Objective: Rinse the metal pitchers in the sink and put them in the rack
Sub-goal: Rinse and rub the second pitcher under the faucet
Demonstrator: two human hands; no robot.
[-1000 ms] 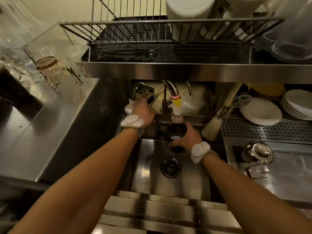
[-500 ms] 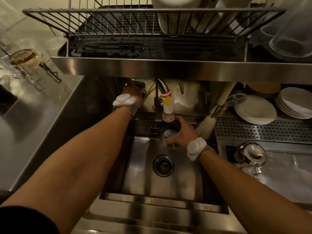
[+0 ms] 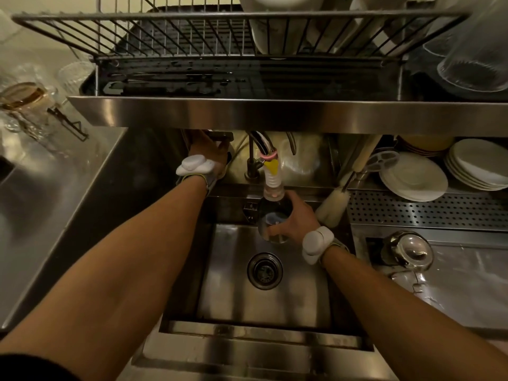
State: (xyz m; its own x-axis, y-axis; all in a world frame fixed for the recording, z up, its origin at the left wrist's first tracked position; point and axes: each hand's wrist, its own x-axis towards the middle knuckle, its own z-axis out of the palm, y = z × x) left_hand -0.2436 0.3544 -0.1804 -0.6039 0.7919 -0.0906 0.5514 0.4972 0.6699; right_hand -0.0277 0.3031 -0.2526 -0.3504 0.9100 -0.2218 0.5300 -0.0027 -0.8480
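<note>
The right hand (image 3: 298,220) has fingers and thumb curled round the metal pitcher (image 3: 273,215), holding it mouth-up over the back of the sink (image 3: 264,303), directly under the tap nozzle (image 3: 270,185). The left hand (image 3: 210,154) reaches to the tap lever (image 3: 220,136); the shelf edge hides its fingers, so I cannot tell its grip. Wet steel should be stiff, light when empty, heavier as it fills, and slippery, so a full wrap round the body suits it. No brand or writing is legible.

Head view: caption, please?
Right hand holds a metal pitcher under the faucet nozzle; left hand on the tap handle.
</note>
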